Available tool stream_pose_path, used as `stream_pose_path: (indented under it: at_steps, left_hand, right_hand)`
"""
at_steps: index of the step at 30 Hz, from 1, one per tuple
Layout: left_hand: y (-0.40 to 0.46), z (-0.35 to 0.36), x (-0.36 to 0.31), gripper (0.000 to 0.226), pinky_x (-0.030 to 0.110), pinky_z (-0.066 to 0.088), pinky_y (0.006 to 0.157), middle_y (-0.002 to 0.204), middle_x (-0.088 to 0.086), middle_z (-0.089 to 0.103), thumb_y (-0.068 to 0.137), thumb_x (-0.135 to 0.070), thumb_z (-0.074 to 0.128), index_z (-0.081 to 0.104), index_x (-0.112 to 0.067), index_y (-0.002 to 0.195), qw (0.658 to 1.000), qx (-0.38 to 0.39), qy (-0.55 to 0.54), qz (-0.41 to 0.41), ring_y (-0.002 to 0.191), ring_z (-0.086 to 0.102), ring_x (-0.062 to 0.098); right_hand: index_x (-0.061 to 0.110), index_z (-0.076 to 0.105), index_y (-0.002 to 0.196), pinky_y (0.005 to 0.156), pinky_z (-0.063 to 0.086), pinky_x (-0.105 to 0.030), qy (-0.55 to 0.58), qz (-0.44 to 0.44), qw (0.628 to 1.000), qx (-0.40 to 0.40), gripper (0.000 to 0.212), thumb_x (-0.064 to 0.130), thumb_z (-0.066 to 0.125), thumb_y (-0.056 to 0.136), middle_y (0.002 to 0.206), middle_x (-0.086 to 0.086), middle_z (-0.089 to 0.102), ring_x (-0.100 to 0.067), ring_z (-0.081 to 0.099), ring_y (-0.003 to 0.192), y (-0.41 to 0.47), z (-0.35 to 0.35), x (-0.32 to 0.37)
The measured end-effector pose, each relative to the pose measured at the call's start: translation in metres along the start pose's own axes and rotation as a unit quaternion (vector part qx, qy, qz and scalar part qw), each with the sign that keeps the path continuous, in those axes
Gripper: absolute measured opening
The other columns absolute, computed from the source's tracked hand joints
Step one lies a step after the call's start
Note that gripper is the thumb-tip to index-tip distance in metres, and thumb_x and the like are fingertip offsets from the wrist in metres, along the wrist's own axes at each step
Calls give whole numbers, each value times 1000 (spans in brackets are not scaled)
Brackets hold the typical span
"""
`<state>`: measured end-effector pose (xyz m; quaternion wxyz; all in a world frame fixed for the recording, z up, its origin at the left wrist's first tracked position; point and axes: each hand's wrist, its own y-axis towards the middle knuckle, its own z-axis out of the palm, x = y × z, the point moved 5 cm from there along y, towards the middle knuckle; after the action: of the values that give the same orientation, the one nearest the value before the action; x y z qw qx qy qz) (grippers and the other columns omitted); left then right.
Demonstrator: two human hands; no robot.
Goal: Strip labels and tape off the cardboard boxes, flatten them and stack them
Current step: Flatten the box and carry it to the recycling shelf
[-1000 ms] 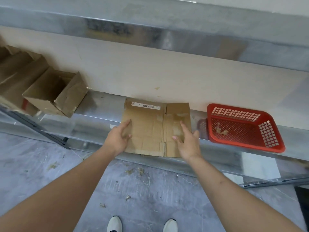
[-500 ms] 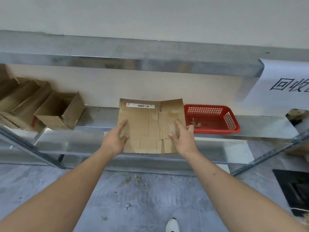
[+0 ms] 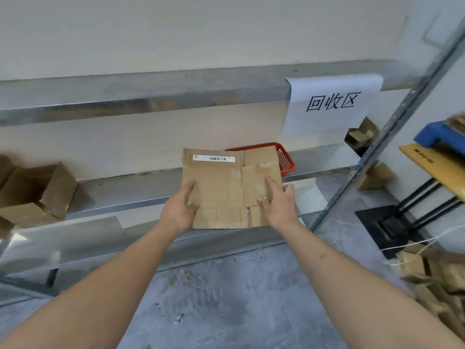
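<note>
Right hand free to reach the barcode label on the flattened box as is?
Probably not yet: the right hand is gripping the flattened box by its right edge. The barcode label itself lies uncovered near the far edge, so nothing blocks it once the hand lets go.

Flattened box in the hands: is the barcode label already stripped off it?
No, a white barcode label is stuck along the top edge of the flattened box held by both hands.
</note>
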<state>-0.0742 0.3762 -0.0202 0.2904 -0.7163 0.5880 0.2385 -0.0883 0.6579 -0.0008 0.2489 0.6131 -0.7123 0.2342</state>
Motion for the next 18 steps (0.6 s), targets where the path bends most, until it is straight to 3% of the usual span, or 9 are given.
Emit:
stream_pose_path:
  at_steps: [3, 6, 13, 18]
  left_hand:
    - [3, 27, -30, 69, 33, 37, 112, 155, 3, 49, 101, -20, 63, 29, -33, 159, 1000, 9, -7, 12, 139, 49, 29]
    - [8, 57, -63, 69, 36, 39, 113, 155, 3, 49, 101, -20, 62, 28, -34, 160, 1000, 15, -5, 16, 138, 50, 30]
    - [15, 137, -139, 69, 37, 39, 112, 154, 7, 49, 101, -20, 62, 28, -30, 160, 1000, 5, 1, 7, 137, 49, 32]
    - [25, 197, -193, 68, 38, 38, 112, 155, 9, 47, 101, -18, 61, 29, -28, 160, 1000, 6, -10, -8, 137, 49, 32]
  right_hand:
    - [39, 36, 154, 95, 47, -37, -7, 12, 1000, -17, 59, 30, 62, 102, 119, -3, 35, -22, 49, 97, 5, -26, -28]
    - [39, 35, 154, 98, 48, -40, -22, 18, 999, -28, 59, 30, 60, 102, 122, -5, 36, -23, 48, 98, 18, -52, -58]
    - [41, 30, 155, 107, 46, -47, -38, 18, 999, 6, 67, 32, 61, 97, 134, -7, 35, -32, 50, 118, 61, -109, -141]
    - [46, 27, 154, 114, 38, -46, -74, 20, 997, 18, 70, 33, 64, 96, 153, -6, 26, -33, 34, 134, 96, -149, -200]
